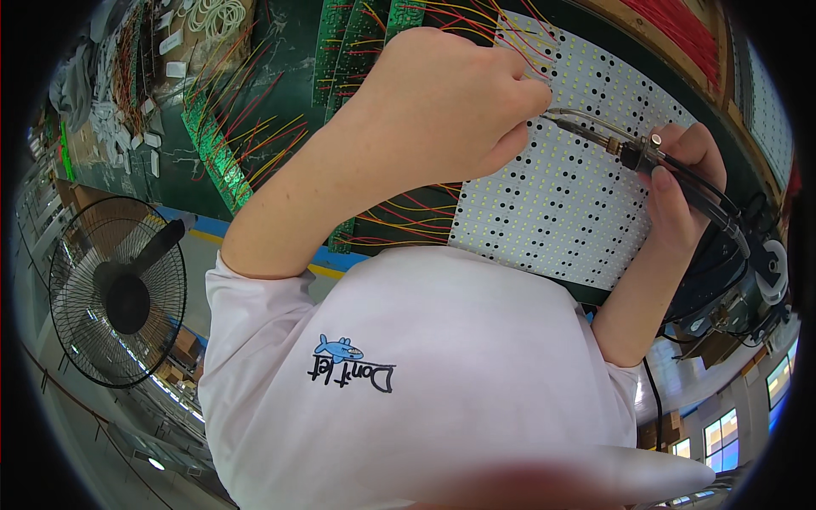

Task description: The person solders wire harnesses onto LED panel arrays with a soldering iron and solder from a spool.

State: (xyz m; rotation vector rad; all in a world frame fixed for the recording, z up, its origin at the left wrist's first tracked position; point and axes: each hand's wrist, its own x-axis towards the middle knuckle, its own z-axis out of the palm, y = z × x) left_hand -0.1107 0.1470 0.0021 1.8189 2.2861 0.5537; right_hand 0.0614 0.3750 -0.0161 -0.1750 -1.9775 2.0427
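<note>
My right hand (687, 183) grips a soldering iron (625, 153) with a thin curved metal tube alongside its shaft. Its tip points left, close to the fingers of my left hand (467, 102). That hand is closed in a pinch above a white LED panel (544, 204) covered in small yellowish and black dots; what it pinches is hidden. Red and yellow wires (523, 38) run over the panel's far edge beside the left fingers. More yellow and red wires (416, 217) emerge below my left forearm at the panel's near left edge.
Green circuit boards (331, 51) with wires stand at the far middle, and another board (212, 149) lies further left. White connectors and cable bundles (140, 127) crowd the far left. Red wires (680, 34) fill a wooden tray at far right. A black fan (119, 293) stands left.
</note>
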